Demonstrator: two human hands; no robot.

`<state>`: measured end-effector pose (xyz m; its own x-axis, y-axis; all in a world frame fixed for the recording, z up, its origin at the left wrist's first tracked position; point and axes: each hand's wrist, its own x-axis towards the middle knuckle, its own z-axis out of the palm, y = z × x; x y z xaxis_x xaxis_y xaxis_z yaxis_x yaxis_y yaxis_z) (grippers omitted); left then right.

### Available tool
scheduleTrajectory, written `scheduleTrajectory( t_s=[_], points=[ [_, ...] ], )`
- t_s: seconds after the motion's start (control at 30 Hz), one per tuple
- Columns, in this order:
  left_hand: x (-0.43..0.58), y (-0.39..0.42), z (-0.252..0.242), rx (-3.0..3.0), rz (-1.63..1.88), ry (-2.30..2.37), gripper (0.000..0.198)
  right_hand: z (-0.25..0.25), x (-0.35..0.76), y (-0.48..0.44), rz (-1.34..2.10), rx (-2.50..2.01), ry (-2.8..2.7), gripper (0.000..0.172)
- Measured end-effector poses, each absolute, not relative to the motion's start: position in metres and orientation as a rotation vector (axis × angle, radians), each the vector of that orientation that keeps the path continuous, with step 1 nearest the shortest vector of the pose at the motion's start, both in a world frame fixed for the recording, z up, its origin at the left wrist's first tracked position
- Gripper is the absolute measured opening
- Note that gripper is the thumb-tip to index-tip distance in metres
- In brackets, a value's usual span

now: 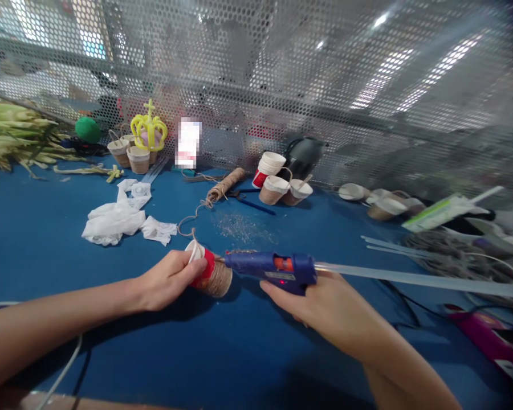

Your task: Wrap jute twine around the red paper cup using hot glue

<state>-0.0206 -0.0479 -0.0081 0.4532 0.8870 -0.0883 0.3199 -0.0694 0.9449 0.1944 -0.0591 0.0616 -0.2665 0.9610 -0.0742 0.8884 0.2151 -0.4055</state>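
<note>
My left hand grips a small paper cup lying on its side; its red wall is partly wrapped in brown twine. My right hand holds a blue hot glue gun whose nozzle touches the cup's side near the edge of the twine wrap. A long clear glue stick sticks out of the gun's back to the right. Loose twine runs from the cup back to a twine spool.
On the blue table lie crumpled white paper, twine-wrapped cups, a yellow crown on small baskets, green leaves at far left, spare glue sticks and clutter at right. A perforated metal screen closes the back.
</note>
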Motion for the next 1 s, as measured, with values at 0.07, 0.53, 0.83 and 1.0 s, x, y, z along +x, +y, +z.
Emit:
scheduleTrajectory(
  t_s=[0.07,0.53,0.83,1.0],
  points=[
    [-0.0204,-0.0479,-0.0076,1.628,0.67,1.042,0.046,0.0626,0.1938,-0.0597,0.547,-1.754,-2.302,0.02],
    [-0.0207,-0.0495,-0.0051,1.641,0.655,1.105,0.045,0.0592,0.1942,-0.0566,0.598,-1.768,-2.314,0.028],
    [-0.0213,-0.0493,-0.0071,1.641,0.65,1.109,0.046,0.0628,0.1937,-0.0574,0.597,-1.736,-2.305,0.026],
    [-0.0209,-0.0478,-0.0065,1.578,0.661,1.065,0.046,0.062,0.1961,-0.0595,0.647,-1.789,-2.272,0.037]
  ],
)
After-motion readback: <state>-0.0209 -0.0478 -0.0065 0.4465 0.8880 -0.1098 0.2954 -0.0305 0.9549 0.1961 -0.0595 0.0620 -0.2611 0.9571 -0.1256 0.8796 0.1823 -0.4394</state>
